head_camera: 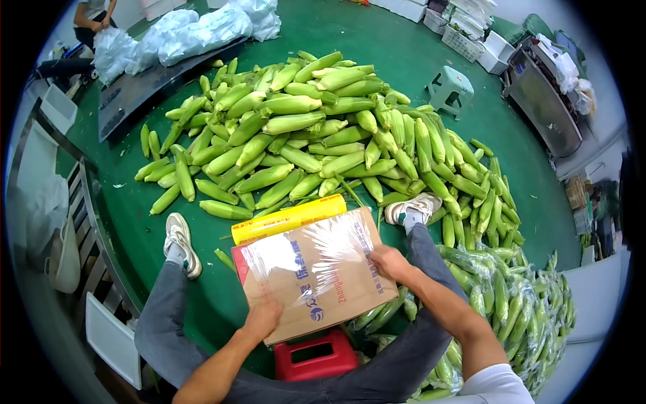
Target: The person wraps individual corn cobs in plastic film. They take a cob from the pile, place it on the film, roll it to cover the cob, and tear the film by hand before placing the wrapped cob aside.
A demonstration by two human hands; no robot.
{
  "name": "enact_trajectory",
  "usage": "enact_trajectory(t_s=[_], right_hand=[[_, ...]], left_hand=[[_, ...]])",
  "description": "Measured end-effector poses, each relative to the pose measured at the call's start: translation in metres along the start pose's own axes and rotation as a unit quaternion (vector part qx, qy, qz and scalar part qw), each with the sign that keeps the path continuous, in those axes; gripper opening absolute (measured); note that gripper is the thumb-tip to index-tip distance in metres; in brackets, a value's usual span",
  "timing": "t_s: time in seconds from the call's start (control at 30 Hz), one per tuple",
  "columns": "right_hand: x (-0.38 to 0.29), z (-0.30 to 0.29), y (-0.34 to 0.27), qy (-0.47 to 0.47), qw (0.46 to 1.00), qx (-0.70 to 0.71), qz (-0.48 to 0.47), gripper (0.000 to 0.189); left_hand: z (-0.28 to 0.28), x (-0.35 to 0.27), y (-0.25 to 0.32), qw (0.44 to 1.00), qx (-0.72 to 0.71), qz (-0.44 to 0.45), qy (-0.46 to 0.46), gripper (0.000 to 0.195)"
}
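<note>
Between my legs is a cardboard box (323, 308) with printed writing on its top. A yellow-wrapped roll of cling film (290, 218) lies along its far edge. Clear cling film (328, 252) stretches over the box top, creased and shiny. My left hand (264, 317), curled at the near left part of the box, grips the film. At the right edge, my right hand (389, 262) pinches the film with bent fingers. Just beyond the roll rises a large heap of corn cobs in green husks (303, 131).
Film-wrapped corn cobs (525, 303) are piled at my right. A red plastic stool (318, 361) is below the box. Farther off stand a green plastic stool (450, 88) and a dark platform (146, 91) bearing plastic bags (202, 33). Another person (96, 20) handles a bag there.
</note>
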State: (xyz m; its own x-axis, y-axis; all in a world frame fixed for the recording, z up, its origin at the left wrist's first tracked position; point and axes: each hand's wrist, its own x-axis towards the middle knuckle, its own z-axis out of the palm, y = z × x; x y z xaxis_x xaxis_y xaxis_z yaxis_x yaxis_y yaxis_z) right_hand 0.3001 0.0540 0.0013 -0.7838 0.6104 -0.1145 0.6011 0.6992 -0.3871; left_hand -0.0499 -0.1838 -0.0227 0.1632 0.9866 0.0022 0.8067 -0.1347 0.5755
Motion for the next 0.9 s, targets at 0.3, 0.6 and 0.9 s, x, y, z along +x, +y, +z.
enact_trajectory(t_s=[0.3, 0.6, 0.9], right_hand=[[0.034, -0.049, 0.086, 0.077, 0.916, 0.298, 0.258, 0.025], [0.236, -0.132, 0.146, 0.121, 0.87, -0.095, 0.468, 0.062], [0.031, -0.022, -0.093, 0.08, 0.866, 0.431, 0.24, 0.04]], left_hand=[[-0.004, -0.029, 0.019, 0.982, 0.022, -0.072, -0.176, 0.011], [0.005, -0.023, 0.031, 0.963, 0.048, -0.108, -0.243, 0.014], [0.005, -0.034, 0.02, 0.991, -0.018, -0.103, -0.087, 0.009]])
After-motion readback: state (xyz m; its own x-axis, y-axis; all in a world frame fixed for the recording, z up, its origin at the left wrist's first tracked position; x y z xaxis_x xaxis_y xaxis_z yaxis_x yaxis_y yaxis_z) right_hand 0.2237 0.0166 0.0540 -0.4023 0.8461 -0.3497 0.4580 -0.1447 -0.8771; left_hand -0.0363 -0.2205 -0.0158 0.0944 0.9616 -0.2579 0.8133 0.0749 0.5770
